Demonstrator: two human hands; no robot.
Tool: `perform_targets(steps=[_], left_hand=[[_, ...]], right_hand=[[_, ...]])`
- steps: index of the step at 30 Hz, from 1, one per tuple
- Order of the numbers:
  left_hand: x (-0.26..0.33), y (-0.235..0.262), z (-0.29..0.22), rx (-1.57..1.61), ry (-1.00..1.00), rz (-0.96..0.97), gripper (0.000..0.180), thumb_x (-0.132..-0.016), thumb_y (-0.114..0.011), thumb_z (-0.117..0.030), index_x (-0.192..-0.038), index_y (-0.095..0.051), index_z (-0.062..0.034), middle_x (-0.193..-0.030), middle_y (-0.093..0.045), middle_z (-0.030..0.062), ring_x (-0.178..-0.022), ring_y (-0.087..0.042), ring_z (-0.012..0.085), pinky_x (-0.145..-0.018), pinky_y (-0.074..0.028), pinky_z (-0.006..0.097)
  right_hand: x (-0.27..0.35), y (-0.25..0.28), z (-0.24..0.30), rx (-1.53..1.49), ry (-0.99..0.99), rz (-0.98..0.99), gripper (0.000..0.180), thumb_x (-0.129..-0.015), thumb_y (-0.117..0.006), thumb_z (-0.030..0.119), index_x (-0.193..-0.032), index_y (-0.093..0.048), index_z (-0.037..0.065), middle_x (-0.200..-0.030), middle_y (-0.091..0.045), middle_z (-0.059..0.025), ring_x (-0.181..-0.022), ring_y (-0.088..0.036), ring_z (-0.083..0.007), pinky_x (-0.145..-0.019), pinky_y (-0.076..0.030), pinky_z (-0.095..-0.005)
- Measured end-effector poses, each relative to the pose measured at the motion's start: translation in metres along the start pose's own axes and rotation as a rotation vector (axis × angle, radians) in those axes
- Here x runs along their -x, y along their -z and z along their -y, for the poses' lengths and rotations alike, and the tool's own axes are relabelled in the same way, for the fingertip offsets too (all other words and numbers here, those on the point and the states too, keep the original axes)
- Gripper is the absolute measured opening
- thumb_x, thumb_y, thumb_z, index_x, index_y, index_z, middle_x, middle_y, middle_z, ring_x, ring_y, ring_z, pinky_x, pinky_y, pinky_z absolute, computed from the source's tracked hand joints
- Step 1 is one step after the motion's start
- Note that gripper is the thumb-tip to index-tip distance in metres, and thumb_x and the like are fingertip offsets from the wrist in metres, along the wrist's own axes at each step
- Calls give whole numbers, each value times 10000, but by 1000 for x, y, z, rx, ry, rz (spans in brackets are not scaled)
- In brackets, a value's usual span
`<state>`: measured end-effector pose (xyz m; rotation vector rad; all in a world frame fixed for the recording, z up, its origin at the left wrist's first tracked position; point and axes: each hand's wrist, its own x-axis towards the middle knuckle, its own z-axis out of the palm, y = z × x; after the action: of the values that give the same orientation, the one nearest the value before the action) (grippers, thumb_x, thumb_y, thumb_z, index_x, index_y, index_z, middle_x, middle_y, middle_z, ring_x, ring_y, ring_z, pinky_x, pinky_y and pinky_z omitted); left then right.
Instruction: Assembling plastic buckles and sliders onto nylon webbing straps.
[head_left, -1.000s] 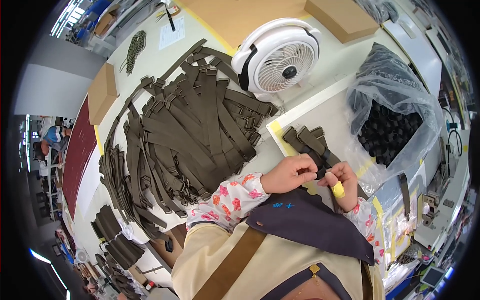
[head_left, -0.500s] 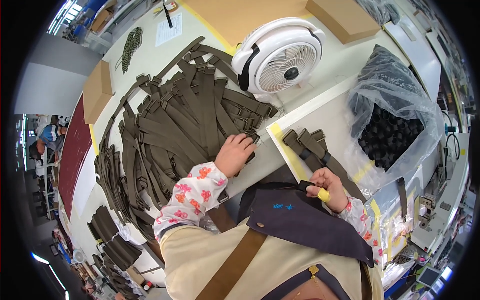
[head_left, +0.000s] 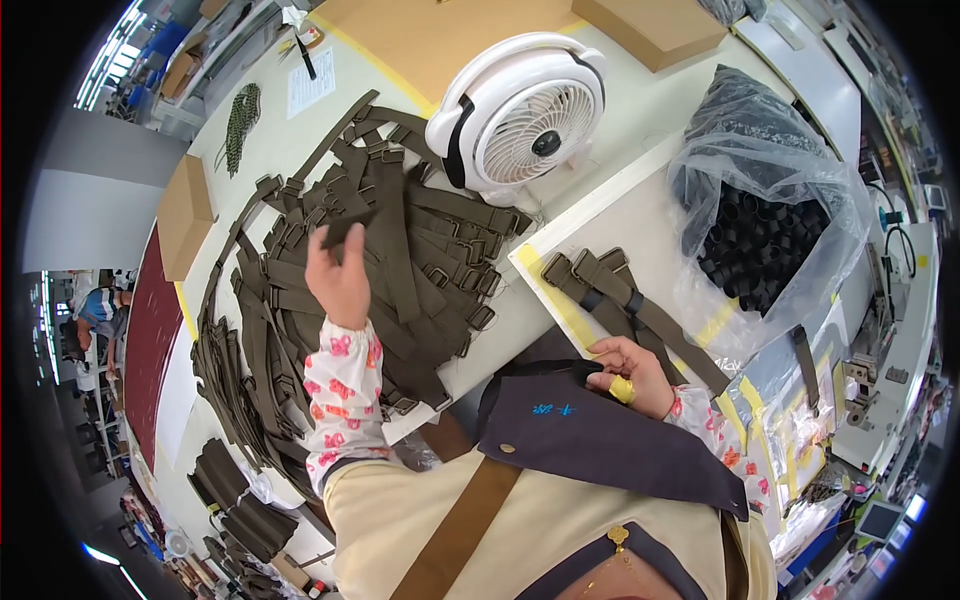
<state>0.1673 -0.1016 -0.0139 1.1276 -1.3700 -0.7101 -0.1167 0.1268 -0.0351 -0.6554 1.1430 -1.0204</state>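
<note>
A white desk fan (head_left: 527, 120) stands on the pale table (head_left: 640, 110) — beside it a clear plastic bag (head_left: 770, 200) of black rings. Cardboard boxes (head_left: 185, 215) sit further off.

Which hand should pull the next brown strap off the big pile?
Probably the left hand: it is already on the strap pile, pinching a strap. The right hand rests apart, near the finished straps.

One white fan (head_left: 527, 118) is standing on the table. Two cardboard boxes (head_left: 186, 214) are lying there. One plastic bag (head_left: 768, 200) is holding rings, too many to count.
</note>
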Motion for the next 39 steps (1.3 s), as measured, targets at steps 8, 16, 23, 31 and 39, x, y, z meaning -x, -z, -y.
perform_targets(steps=[8,16,23,31,39], left_hand=[[72,-77,-50,29,-572,859,288,-601,-647,62,-716,-407,-49,-895,-614,100,-789,-602,274,-849,-457,418],[62,-120,-78,46,-411,1222,169,-745,-623,-62,-912,-605,-54,-698,-559,82,-598,-535,238,-535,-420,324],[85,-140,-68,48,-619,1015,215,-734,-632,-76,-904,-501,-67,-769,-522,74,-550,-514,223,-510,-422,319],[83,-131,-57,-42,-879,1155,260,-654,-673,-89,-846,-499,-65,-835,-537,71,-641,-557,211,-531,-454,301],[97,-123,-62,19,-853,1326,288,-734,-643,-265,-885,-507,-61,-781,-536,59,-599,-547,215,-503,-440,316]], right_hand=[[-8,-10,34,-241,97,-106,175,-818,-561,10,-965,-466,6,-852,-590,-71,-782,-615,-149,-690,-489,-234],[-6,-1,35,-622,157,-183,180,-827,-591,106,-958,-490,35,-878,-573,-59,-857,-583,-164,-786,-469,-293],[-6,-5,31,-621,202,-267,155,-821,-598,106,-919,-493,48,-870,-573,-53,-795,-599,-184,-760,-478,-297],[-2,3,25,-543,90,-349,138,-800,-610,68,-861,-489,41,-800,-584,-54,-728,-617,-169,-702,-498,-268],[5,10,32,-231,-58,-44,215,-756,-659,40,-846,-464,17,-746,-581,-63,-676,-625,-159,-614,-521,-256]])
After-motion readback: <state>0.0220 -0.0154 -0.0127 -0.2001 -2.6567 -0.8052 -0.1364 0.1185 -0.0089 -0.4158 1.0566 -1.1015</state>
